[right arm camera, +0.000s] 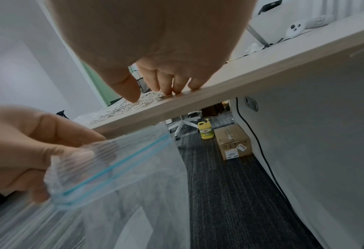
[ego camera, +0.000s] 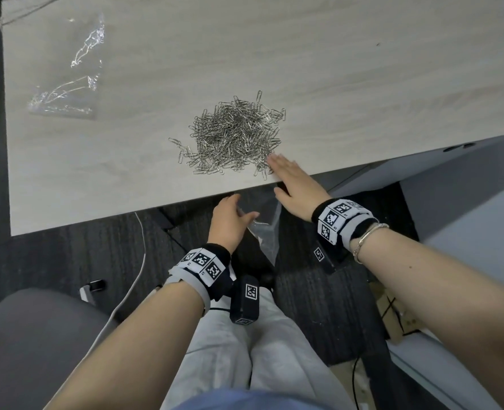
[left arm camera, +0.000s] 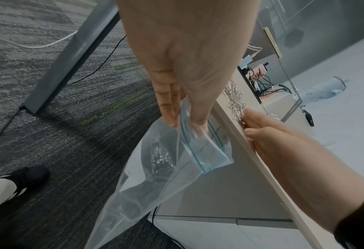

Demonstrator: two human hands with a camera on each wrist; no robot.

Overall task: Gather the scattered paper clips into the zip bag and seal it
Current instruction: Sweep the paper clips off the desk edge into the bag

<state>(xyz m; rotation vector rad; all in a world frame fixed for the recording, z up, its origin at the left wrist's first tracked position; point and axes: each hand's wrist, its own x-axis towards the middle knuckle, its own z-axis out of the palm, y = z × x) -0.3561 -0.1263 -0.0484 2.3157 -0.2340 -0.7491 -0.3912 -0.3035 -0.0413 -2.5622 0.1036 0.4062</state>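
The heap of paper clips (ego camera: 236, 137) sits close to the desk's (ego camera: 363, 84) near edge, with bare wood open behind it and to its right. Far off at the back left lies a crumpled clear wrapper (ego camera: 70, 75), well apart from the heap. The right hand (ego camera: 292, 179) lies flat at the heap's near right corner. Just under the edge the left hand (ego camera: 230, 220) pinches the zip bag (left arm camera: 155, 176), its mouth agape below the desk lip

- light wood-grain desk (ego camera: 333, 69), white panel under it
- dark striped carpet (ego camera: 318, 291), grey chair (ego camera: 31, 335)
- cardboard box (right arm camera: 233, 142), yellow bottle (right arm camera: 206, 131) on floor
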